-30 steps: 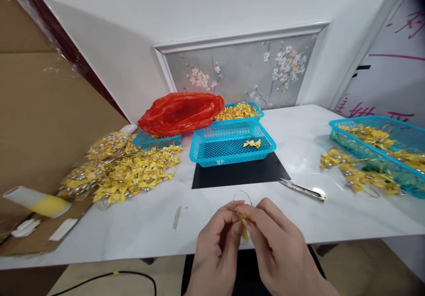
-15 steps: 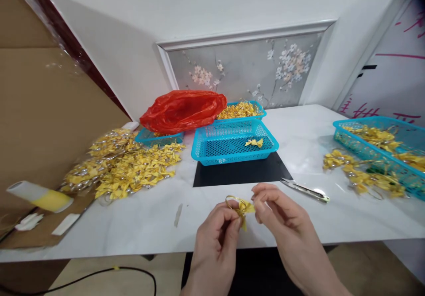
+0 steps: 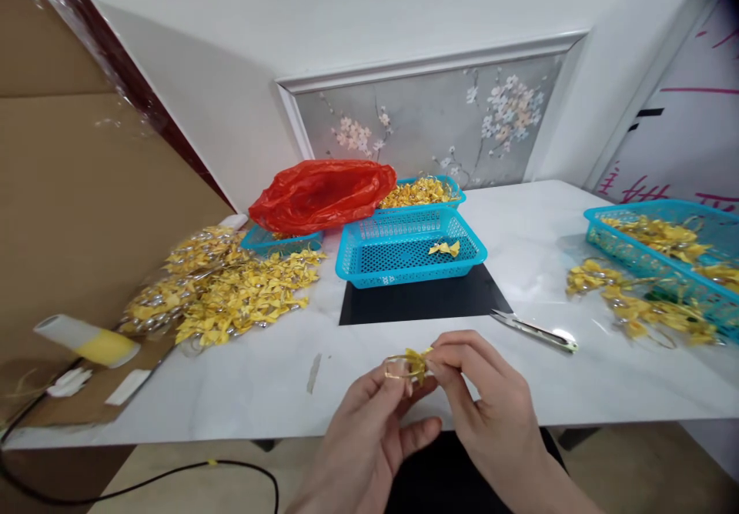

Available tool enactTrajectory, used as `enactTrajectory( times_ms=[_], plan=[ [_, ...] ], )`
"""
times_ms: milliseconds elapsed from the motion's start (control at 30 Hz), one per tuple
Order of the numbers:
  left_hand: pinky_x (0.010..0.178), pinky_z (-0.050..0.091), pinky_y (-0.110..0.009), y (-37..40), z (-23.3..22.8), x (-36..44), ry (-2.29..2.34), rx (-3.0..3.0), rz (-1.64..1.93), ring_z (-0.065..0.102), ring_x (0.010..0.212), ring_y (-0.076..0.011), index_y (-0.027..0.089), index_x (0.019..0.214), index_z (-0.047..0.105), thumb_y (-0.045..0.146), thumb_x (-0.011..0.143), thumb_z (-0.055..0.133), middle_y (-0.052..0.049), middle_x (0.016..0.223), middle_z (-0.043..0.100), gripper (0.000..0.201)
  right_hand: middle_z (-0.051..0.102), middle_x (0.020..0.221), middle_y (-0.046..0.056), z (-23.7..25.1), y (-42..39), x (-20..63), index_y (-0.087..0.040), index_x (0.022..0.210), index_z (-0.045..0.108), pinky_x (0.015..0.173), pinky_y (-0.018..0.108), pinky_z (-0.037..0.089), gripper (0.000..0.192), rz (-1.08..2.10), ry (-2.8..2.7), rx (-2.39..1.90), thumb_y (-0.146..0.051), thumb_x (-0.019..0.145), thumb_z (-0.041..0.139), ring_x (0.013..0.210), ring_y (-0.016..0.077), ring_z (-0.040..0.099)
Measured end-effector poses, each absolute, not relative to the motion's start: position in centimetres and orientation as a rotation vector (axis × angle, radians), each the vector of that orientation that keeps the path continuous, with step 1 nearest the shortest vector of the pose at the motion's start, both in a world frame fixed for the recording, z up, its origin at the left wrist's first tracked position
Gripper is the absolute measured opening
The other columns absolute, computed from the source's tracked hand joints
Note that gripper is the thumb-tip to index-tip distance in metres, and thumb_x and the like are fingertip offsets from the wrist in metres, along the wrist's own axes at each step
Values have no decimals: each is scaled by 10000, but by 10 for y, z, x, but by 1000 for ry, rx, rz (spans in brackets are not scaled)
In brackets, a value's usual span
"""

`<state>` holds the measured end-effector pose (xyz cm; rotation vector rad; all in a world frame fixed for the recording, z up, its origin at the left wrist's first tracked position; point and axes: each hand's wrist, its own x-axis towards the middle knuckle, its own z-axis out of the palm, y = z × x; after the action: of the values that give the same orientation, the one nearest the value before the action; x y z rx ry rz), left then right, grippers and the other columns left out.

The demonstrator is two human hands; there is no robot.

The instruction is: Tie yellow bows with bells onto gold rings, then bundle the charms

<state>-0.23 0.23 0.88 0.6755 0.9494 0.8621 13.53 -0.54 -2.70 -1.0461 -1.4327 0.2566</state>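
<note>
Just above the table's front edge, a yellow ribbon bow (image 3: 416,362) with a thin gold loop is between my hands. My left hand (image 3: 378,418) pinches the loop side between thumb and forefinger, its lower fingers partly curled. From the other side, the fingertips of my right hand (image 3: 485,391) are closed on the bow's right end. Beyond them, a blue plastic basket (image 3: 353,269) stands on a black mat (image 3: 416,304) and holds a small yellow bow (image 3: 444,248). Thread snips (image 3: 536,331) lie to the right of the mat.
Heaped yellow bows with silvery beads (image 3: 242,298) cover the left side. A red plastic bag (image 3: 323,195) rests on baskets behind. At right stands another blue basket (image 3: 640,246), with more bows beside it. A yellow-and-white tube (image 3: 86,341) lies on cardboard at left.
My right hand has moved left and now grips the bow's end. My left hand has turned, its grip shifting to the gold loop. The view has tilted slightly.
</note>
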Motion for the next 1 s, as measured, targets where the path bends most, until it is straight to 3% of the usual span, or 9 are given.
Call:
enactTrajectory(
  times_ms=[133, 300, 400, 567, 767, 1000],
  plan=[
    [764, 550, -276, 1, 13, -1, 914, 489, 843, 646, 988, -206, 148, 762, 690, 162, 803, 718, -87, 1000, 695, 52, 593, 873, 59, -28, -6, 136, -176, 857, 607, 700, 229, 529, 213, 233, -1439, -1025, -35, 918, 459, 798, 133, 613],
    [917, 483, -399, 7, 15, -1, 894, 633, 885, 515, 1158, -258, 176, 830, 710, 300, 830, 692, -101, 1203, 627, 125, 592, 823, 38, -24, -6, 140, -181, 805, 590, 645, 224, 518, 204, 341, -1462, -1037, -60, 916, 469, 734, 125, 607],
    [952, 442, -406, 13, 16, -2, 871, 668, 871, 471, 1204, -261, 181, 808, 712, 314, 836, 679, -103, 1275, 605, 140, 590, 797, 27, -23, -7, 143, -185, 769, 574, 622, 221, 507, 208, 412, -1459, -1056, -80, 918, 471, 707, 124, 599],
    [849, 463, -306, 19, 18, -5, 907, 723, 869, 563, 1009, -196, 185, 761, 710, 331, 851, 668, -60, 1035, 676, 176, 579, 787, 17, -24, -10, 152, -190, 759, 569, 511, 206, 455, 194, 677, -1432, -1103, -179, 936, 489, 605, 110, 538],
    [609, 488, -191, 17, 22, -9, 916, 625, 810, 536, 662, -94, 147, 759, 700, 262, 794, 747, -5, 734, 606, 130, 579, 828, 34, -27, -10, 158, -188, 786, 582, 515, 219, 433, 186, 731, -1383, -1136, -238, 943, 495, 601, 110, 514],
    [664, 530, -186, 17, 20, -9, 852, 684, 854, 562, 734, -99, 139, 676, 622, 256, 881, 651, -13, 758, 597, 238, 550, 819, 8, -20, -12, 156, -188, 766, 576, 508, 202, 430, 189, 932, -1271, -1115, -284, 921, 526, 567, 87, 476]
  ],
)
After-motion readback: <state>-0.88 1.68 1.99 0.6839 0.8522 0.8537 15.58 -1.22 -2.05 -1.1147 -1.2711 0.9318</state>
